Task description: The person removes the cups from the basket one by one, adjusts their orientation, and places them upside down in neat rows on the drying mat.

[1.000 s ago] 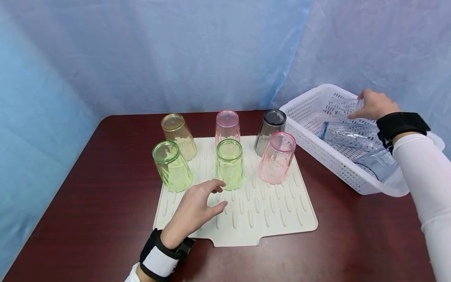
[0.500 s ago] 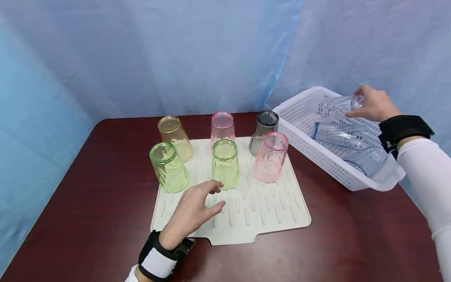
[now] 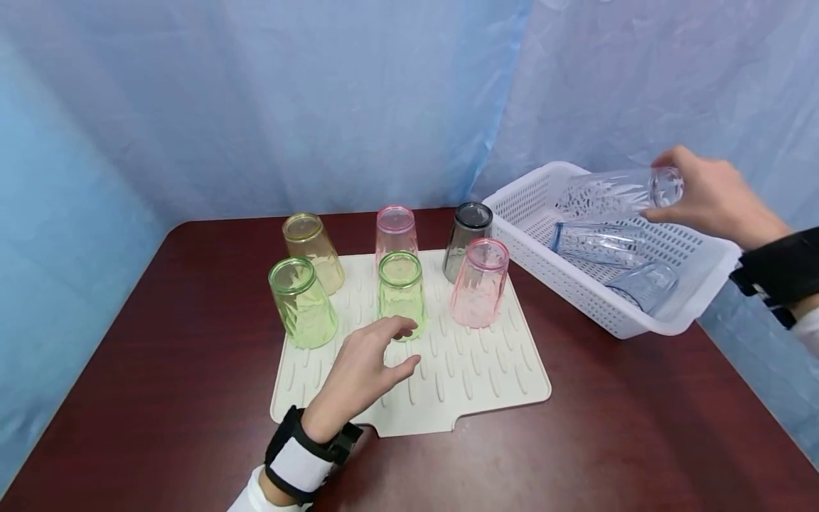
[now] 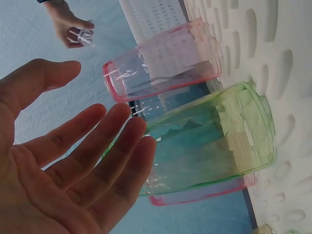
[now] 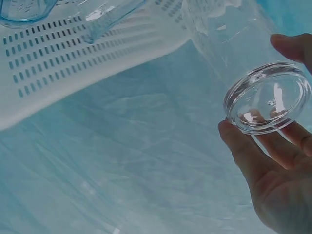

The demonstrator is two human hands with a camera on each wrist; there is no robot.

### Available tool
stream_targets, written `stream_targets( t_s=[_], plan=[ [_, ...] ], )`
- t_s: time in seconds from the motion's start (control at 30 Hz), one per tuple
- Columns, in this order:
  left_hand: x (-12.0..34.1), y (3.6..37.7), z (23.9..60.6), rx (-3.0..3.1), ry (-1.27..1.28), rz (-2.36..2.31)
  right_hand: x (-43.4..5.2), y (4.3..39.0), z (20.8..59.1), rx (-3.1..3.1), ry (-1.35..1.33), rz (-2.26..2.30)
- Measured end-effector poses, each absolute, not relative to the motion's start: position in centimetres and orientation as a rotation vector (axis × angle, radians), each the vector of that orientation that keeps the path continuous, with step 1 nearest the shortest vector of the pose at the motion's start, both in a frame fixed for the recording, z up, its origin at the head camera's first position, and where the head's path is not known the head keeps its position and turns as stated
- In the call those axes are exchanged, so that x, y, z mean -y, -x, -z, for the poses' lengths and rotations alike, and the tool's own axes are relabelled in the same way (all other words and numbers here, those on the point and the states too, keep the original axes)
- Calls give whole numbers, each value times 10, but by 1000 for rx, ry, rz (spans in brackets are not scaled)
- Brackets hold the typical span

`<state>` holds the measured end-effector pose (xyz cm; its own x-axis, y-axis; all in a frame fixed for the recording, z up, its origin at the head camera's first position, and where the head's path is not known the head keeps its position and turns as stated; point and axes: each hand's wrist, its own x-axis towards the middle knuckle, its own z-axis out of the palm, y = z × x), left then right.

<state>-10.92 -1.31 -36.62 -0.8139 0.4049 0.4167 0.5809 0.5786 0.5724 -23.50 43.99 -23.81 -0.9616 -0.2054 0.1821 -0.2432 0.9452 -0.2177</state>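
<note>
Clear tumbler [image 3: 617, 193] lies on its side in the air above the white perforated basket [image 3: 569, 284], its thick base pinched in the right hand [image 3: 713, 199] between curled fingers and thumb. A firm pinch on that smooth base seems wise. The left hand [image 3: 365, 370] hovers loose and empty over the ribbed drying mat [image 3: 486, 377], just beside a green tumbler [image 3: 401, 293].
</note>
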Motion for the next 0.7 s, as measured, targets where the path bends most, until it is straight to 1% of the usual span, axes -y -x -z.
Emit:
stream_targets(
  t_s=[0.3, 0.57, 0.7],
  plan=[
    [-12, 120, 355, 2483, 888, 1085, -407, 178, 217, 2782, -506, -111],
    [-71, 146, 333, 2273, 1067, 1038, -368, 143, 218, 2775, -545, -109],
    [-98, 150, 334, 2262, 1115, 999, -349, 135, 228, 2734, -699, -154]
  ],
)
